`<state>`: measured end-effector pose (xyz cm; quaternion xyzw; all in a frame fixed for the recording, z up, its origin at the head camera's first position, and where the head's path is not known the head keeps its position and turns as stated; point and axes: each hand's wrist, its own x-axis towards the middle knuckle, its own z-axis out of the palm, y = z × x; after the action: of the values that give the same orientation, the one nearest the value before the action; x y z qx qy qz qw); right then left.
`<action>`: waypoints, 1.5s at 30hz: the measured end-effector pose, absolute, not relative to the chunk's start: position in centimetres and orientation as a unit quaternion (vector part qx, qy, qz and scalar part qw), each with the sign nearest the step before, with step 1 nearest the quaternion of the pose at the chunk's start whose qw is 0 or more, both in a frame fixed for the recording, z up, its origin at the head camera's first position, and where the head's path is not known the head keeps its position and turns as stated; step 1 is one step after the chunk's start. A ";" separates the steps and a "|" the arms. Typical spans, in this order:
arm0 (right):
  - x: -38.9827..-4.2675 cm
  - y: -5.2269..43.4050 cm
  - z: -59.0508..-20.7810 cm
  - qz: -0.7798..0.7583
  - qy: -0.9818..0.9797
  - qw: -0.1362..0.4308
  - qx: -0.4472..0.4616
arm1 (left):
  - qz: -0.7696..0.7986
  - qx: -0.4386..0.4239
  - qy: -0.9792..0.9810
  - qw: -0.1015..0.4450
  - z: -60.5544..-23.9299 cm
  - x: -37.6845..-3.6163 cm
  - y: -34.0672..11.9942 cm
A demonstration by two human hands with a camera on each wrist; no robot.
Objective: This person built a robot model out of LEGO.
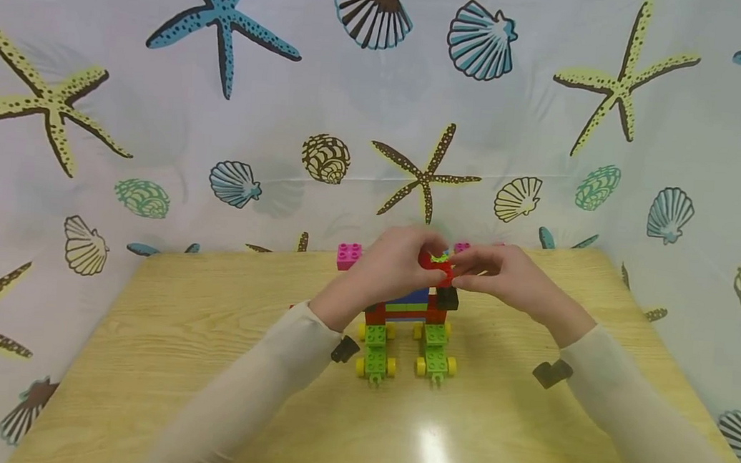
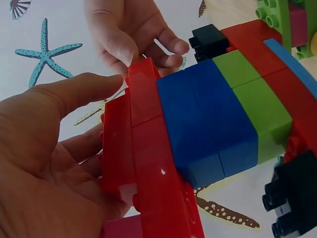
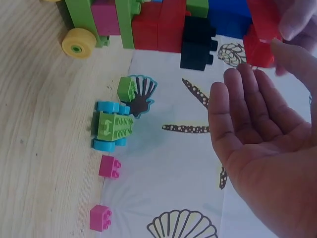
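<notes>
A toy figure of stacked building bricks stands on two lime wheeled bases (image 1: 376,350) with yellow wheels. Its body shows blue bricks (image 2: 208,124), lime bricks (image 2: 262,106) and a black brick (image 3: 196,43) jutting from the side. Across its top run red bricks (image 2: 148,104). My left hand (image 1: 400,266) grips a red brick (image 2: 118,148) there, thumb over one side and fingers behind it. From the other side comes my right hand (image 3: 272,134), its thumb tip at the red bricks' end and its other fingers extended below.
A pink brick (image 1: 348,256) stands at the table's back left. Behind the figure, the right wrist view shows a lime toy car (image 3: 114,125) with turquoise wheels, a lime brick (image 3: 126,89) and pink bricks (image 3: 109,166). A shell-and-starfish cloth (image 1: 254,137) hangs behind the wooden table (image 1: 210,306).
</notes>
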<state>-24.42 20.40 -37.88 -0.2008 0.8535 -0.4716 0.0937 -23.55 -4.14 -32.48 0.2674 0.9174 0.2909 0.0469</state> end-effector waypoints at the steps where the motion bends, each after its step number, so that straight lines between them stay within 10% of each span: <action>1: -24.5 20.6 -37.8 -0.473 0.853 0.093 -0.199 | 0.290 0.265 0.918 0.047 -32.5 -23.5 -4.1; 45: -36.9 20.8 -45.9 -0.395 0.911 0.088 -0.074 | 0.289 0.233 0.928 0.031 -32.3 -21.2 -10.8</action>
<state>-36.87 20.77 -45.94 -0.0744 0.9115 -0.3949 0.0878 -21.16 -10.79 -32.27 0.2325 0.9283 0.2887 0.0306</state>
